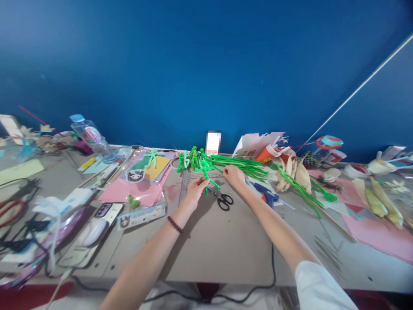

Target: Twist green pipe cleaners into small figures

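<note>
My left hand [195, 192] is closed in a pinch on a small green pipe-cleaner figure [205, 170], held upright over the table. My right hand [234, 176] is closed too, its fingertips at the end of a thin green pipe cleaner [218, 169] that reaches toward the figure. Below and between the hands lie black-handled scissors [225, 201], blades partly hidden. Behind the hands is a bundle of long green pipe cleaners [245, 162]. Several finished-looking green pipe-cleaner shapes [194, 157] stand by the wall, left of that bundle.
A clear ruler [184, 186] lies left of my left hand, near pink paper [112, 190]. Past my right forearm is a blue glue gun [269, 193]. A phone [80, 254] and a tilted plastic bottle [92, 135] are on the left. A blue wall [206, 77] closes the back.
</note>
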The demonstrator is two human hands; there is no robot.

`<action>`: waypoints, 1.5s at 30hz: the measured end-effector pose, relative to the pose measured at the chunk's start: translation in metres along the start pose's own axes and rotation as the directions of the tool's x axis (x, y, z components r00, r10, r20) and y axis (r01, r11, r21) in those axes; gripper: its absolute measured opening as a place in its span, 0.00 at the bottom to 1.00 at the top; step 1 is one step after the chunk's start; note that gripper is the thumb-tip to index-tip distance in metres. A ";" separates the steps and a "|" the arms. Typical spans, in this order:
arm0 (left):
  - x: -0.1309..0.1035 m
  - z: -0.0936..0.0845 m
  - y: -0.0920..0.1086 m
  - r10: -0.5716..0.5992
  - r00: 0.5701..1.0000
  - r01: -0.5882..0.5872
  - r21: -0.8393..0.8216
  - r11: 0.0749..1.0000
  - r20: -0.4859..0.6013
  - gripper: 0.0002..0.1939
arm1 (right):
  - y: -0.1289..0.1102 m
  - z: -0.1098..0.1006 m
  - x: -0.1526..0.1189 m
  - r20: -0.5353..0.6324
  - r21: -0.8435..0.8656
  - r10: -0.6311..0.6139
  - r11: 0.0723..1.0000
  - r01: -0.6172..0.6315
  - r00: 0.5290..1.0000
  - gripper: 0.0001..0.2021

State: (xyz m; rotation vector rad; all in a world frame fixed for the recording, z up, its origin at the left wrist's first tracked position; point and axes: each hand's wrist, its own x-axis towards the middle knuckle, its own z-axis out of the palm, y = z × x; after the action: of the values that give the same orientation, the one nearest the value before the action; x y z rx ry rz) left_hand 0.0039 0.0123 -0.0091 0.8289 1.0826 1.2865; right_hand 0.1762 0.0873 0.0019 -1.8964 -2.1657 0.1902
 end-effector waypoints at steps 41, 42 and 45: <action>-0.006 0.001 -0.006 0.302 0.940 -0.342 0.431 0.835 0.161 0.08 | -0.033 -0.086 -0.071 0.021 -0.014 -0.295 0.955 0.295 0.955 0.07; -0.006 0.001 -0.007 0.318 0.935 -0.356 0.438 0.825 0.159 0.07 | -0.034 -0.085 -0.071 0.016 -0.005 -0.289 0.957 0.289 0.957 0.07; -0.006 0.001 -0.009 0.382 0.912 -0.408 0.434 0.803 0.151 0.06 | -0.035 -0.084 -0.070 -0.001 0.019 -0.280 0.960 0.280 0.960 0.07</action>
State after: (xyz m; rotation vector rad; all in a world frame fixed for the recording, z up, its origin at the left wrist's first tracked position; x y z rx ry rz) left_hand 0.0083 0.0052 -0.0157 1.5084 1.2305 1.3533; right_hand 0.1745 0.0073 0.0843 -1.5550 -2.3924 0.1570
